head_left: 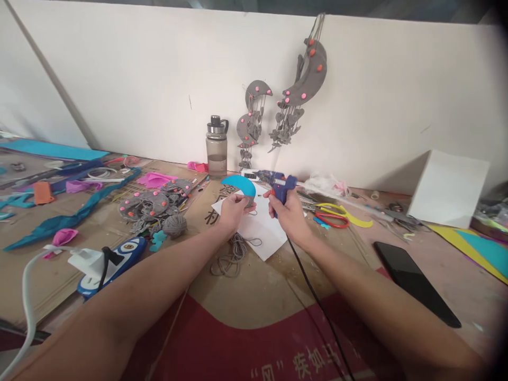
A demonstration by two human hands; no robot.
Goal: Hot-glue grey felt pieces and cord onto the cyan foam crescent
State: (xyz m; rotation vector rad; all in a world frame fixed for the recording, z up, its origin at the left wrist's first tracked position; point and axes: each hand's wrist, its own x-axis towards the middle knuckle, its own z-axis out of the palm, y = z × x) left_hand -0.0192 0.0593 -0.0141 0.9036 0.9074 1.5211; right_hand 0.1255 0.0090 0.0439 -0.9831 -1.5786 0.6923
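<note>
Left hand (232, 209) pinching a blue foam crescent (239, 185); right hand (286, 211), just beside, clenched around a blue glue gun (280, 185), above white paper (260, 225) mid-tabletop.

You face a white wall (130, 79) w/ grey moon decorations (301, 84) hung on it; cardboard-covered worktop (254, 286) below, evenly lit.

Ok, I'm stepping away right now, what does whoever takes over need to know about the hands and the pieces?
Left hand: pinching the blue crescent above the white paper.
Right hand: gripping the blue glue gun, nozzle aimed toward the crescent; its black cord trails back across the cardboard.
Nearby: grey string below the left hand, grey finished crescents piled left, scissors to the right.
Done: several grey mobiles hang on the wall.
Left: nothing is attached to the blue crescent yet, as far as can be seen.
</note>
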